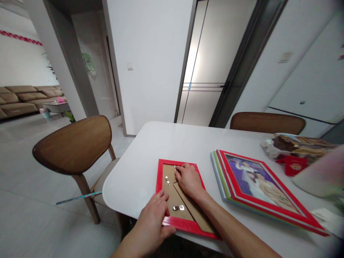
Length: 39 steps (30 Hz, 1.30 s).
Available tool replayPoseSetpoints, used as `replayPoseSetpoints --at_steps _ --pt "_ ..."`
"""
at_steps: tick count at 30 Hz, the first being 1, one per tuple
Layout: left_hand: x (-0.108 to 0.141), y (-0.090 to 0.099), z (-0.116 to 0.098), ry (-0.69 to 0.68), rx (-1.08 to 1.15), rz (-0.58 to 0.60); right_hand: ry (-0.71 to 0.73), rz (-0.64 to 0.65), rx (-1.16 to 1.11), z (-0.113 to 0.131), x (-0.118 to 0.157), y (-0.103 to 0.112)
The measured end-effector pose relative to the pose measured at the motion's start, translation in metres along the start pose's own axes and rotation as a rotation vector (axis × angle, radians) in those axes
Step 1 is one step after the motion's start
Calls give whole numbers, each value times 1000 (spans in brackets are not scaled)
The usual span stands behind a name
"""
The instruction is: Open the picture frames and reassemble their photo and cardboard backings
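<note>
A red picture frame (159, 179) lies face down on the white table, its brown backing board (174, 200) showing. My left hand (154, 218) holds the frame's near left corner, the thumb along the near edge and the fingers bent over the left side. Near the far edge of the backing, the fingers of my right hand (188, 179) are bent together on a small metal clip (175, 167), which they partly cover. Two more metal clips, one at the left (167, 180) and one lower down (178, 208), sit on the board. A stand flap (193, 206) lies under my right forearm.
Right of my hands, a stack of frames (223, 179) has a red-framed photo (258, 182) on top. Beyond it are a red packet (295, 165), plastic bags (301, 145) and a pale rounded object (317, 172). Wooden chairs stand left (77, 147) and behind (268, 122) the table (172, 139).
</note>
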<state>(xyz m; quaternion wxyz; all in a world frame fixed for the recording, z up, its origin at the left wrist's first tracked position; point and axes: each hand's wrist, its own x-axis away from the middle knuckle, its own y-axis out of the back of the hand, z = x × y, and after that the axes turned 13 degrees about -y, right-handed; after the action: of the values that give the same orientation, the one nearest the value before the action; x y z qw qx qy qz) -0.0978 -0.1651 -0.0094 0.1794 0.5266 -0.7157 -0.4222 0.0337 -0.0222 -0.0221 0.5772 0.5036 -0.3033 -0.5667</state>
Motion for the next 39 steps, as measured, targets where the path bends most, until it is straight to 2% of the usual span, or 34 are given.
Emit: replayPoseSetpoints --at_steps 3,6,9,13,17,19,22,26,28,30,33,35,39 --pt "0 -1 1 2 20 -13 -16 -4 -1 0 -4 -4" --pt "1 -2 1 6 30 -23 -7 -5 -15 3 -1 2" --pt "2 -2 1 -3 36 -44 36 -3 -46 0 18 17" --pt "4 -4 1 -5 53 -64 112 131 -66 -16 55 35" --pt "6 -6 1 3 94 -115 73 177 -107 -26 70 41" --pt "4 -5 -1 22 164 -174 59 172 -134 -24 67 46" --pt "-5 -1 -6 72 329 -354 63 148 -144 -13 60 63" --pt "-20 6 -7 89 743 -612 87 151 -250 4 60 82" --pt "-20 14 0 152 910 -683 111 144 -327 3 63 82" --pt "-14 25 12 236 929 -723 85 104 -332 -8 63 75" --pt "6 43 39 347 762 -738 -47 64 -182 -35 63 59" --pt "19 52 58 400 670 -727 -134 89 -70 -49 63 48" --pt "36 64 86 443 516 -680 -194 151 -35 -56 61 39"
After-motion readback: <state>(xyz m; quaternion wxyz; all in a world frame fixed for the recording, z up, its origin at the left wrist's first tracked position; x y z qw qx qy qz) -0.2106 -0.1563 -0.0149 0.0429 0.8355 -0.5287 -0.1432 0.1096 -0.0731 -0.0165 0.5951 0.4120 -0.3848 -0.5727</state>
